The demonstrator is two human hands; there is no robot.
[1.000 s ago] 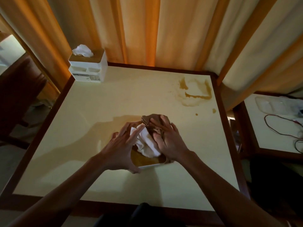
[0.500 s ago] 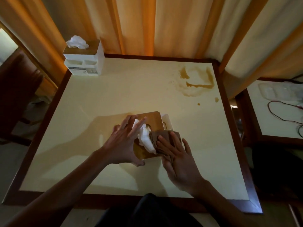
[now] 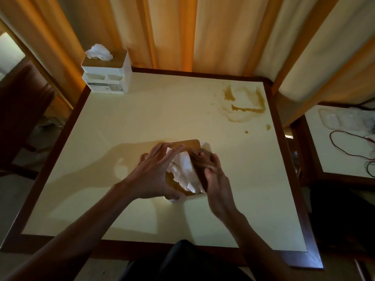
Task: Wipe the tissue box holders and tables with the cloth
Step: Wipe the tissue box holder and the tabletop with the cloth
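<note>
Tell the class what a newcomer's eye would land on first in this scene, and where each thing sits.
First, the two hands at the table's middle: the left hand steadies the near tissue box holder while the right hand presses a brown cloth on its wooden lid. Next, the brown spill near the far right corner. Last, a second tissue box holder stands at the far left corner.

Left hand (image 3: 154, 175) steadies holder (image 3: 187, 144); right hand (image 3: 213, 175) presses cloth (image 3: 199, 159).

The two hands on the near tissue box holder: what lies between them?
In the head view, white tissue sticks up between left hand and right hand.
</note>
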